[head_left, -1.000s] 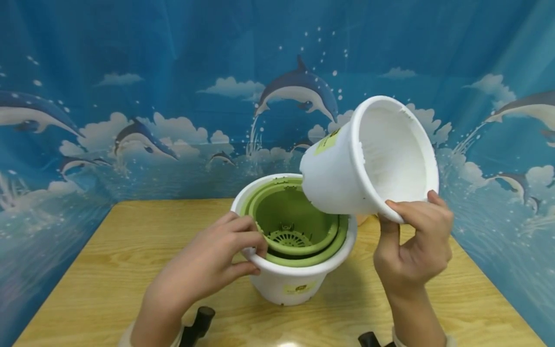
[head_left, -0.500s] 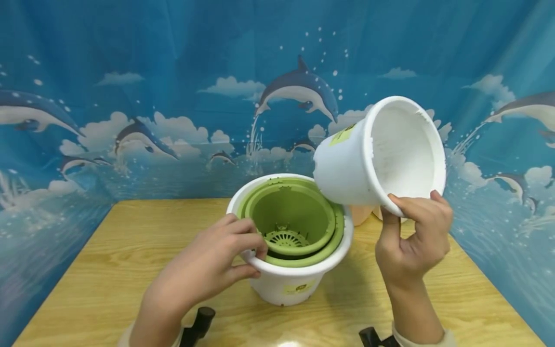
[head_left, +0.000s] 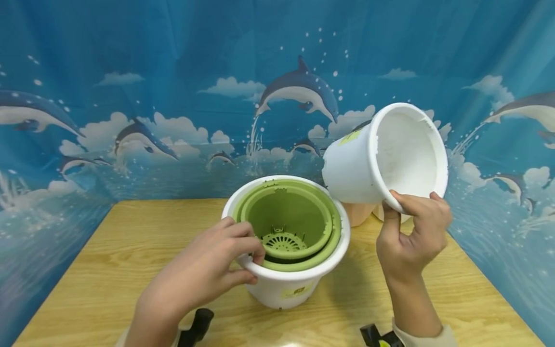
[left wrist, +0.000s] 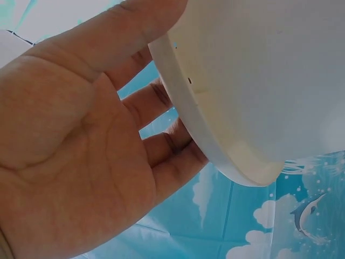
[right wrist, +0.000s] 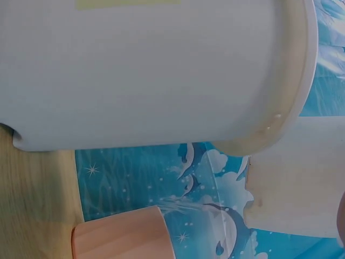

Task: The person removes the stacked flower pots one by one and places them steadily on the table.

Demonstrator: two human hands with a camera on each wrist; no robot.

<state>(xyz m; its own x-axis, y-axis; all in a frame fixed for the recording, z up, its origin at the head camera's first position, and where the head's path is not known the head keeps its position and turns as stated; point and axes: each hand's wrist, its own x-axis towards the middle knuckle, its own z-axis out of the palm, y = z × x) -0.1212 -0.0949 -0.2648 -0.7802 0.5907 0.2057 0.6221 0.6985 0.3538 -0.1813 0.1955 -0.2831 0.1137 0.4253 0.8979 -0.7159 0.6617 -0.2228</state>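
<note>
A large white flower pot (head_left: 277, 296) stands on the table in the head view, with two green pots nested in it. The inner green pot (head_left: 288, 202) has a slotted bottom, and the outer green pot (head_left: 335, 241) shows mainly as a rim. My left hand (head_left: 208, 265) grips the white pot's near left rim, thumb outside and fingers over the edge. Up to the right, my right hand (head_left: 414, 236) pinches the lower rim of a smaller white flower pot (head_left: 351, 168). That pot is tilted on its side, its mouth towards me and to the right, and bare inside.
Behind the raised pot, a peach-coloured pot (head_left: 357, 212) stands on the wooden table (head_left: 156, 231), partly hidden. Beside it shows a cream-coloured thing (head_left: 381, 212). A dolphin-print curtain (head_left: 173, 96) encloses the back and sides. Black wrist mounts (head_left: 197, 327) sit near both sleeves.
My right hand has carried the smaller white pot to the right, away from over the green pots, and its mouth has sunk slightly. The nested pots under my left hand have shifted slightly left.
</note>
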